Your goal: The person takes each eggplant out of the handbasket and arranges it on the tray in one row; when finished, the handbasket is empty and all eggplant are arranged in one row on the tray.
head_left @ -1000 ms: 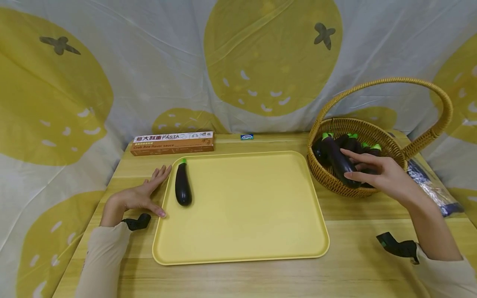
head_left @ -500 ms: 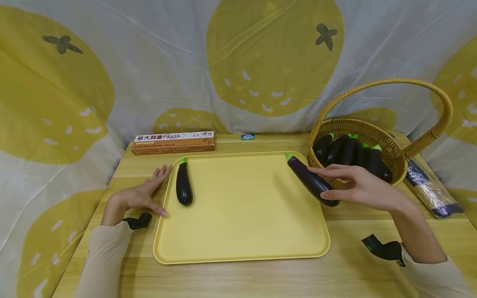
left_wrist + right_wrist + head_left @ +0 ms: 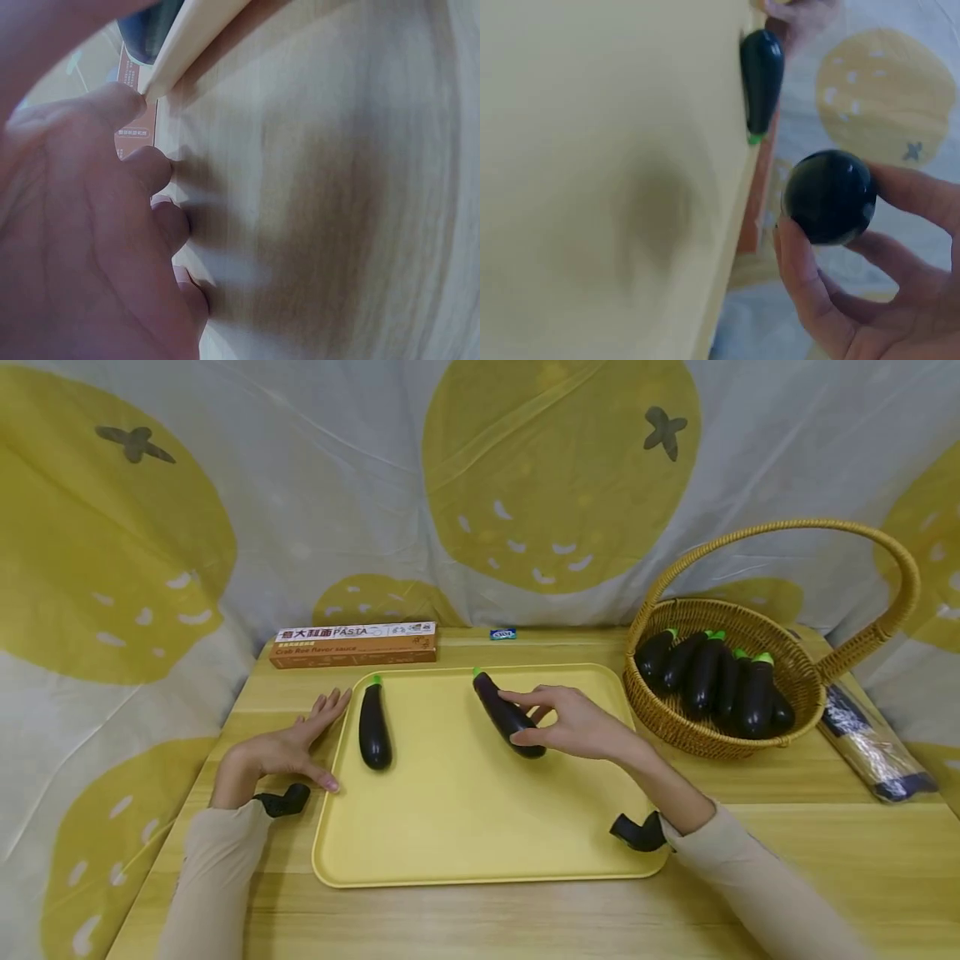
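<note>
Pinching an eggplant [image 3: 506,717] by its rounded end between thumb and fingers, a person's right hand [image 3: 570,722] holds it above the yellow tray [image 3: 435,835], right of centre and toward the far rim, with its green tip pointing away and to the left. The left hand [image 3: 281,753] grasps nothing, its fingers spread on the wooden surface [image 3: 300,922] and its thumb at the tray's left rim. Just inside that rim lies a second eggplant [image 3: 374,728], green tip toward the far edge. Beyond the tray's right side stands a wicker basket [image 3: 675,731], its tall handle [image 3: 795,523] arching over at least six more eggplants [image 3: 703,681]. A clear packet [image 3: 873,747] lies just right of the basket. Behind the tray are a pasta box [image 3: 352,646], at left, and a small blue sachet [image 3: 502,633]; a cloth [image 3: 337,485] printed with large yellow fruit hangs as backdrop.
</note>
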The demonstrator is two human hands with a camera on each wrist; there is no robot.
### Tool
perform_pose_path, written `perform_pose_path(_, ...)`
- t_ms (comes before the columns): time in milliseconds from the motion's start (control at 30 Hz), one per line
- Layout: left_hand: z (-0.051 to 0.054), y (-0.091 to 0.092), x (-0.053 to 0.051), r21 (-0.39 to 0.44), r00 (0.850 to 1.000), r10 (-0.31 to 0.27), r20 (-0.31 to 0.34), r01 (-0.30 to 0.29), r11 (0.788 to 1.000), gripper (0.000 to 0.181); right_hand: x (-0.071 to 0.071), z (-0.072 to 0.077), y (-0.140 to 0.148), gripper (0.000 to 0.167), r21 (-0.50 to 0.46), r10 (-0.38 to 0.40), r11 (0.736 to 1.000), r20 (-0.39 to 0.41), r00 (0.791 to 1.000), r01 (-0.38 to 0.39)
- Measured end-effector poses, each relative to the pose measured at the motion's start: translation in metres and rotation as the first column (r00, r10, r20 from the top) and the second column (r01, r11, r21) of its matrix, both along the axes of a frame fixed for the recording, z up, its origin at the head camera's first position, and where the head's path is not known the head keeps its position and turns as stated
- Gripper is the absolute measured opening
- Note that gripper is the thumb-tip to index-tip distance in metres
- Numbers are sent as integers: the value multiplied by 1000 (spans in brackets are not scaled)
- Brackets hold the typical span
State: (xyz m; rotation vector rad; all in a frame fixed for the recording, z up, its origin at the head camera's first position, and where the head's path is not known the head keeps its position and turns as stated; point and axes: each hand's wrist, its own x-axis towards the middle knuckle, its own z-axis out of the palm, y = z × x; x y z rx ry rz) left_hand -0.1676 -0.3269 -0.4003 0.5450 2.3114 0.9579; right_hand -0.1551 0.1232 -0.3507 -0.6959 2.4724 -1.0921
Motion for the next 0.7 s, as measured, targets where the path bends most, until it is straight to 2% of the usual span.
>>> perform_pose_path(233,1,0,-2,-13,1000,-4,2,4,1000,145,-15,-18,-68,62,-58,26,998,70,997,-22)
perform_pose_path(400,2,1,-2,-7,1000,1,8,-1,1000,145,-20,-31,-109,64,-104,7,995,92,996,3)
perform_pose_path(567,1,2,-2,-11,1000,2,9,-2,1000,145,-20,-43,-134,65,-127,-19,991,91,996,31)
perform_pose_path(700,1,1,-1,-16,1000,6,7,-6,1000,145,-16,-48,-145,65,-116,-23,993,45,999,28)
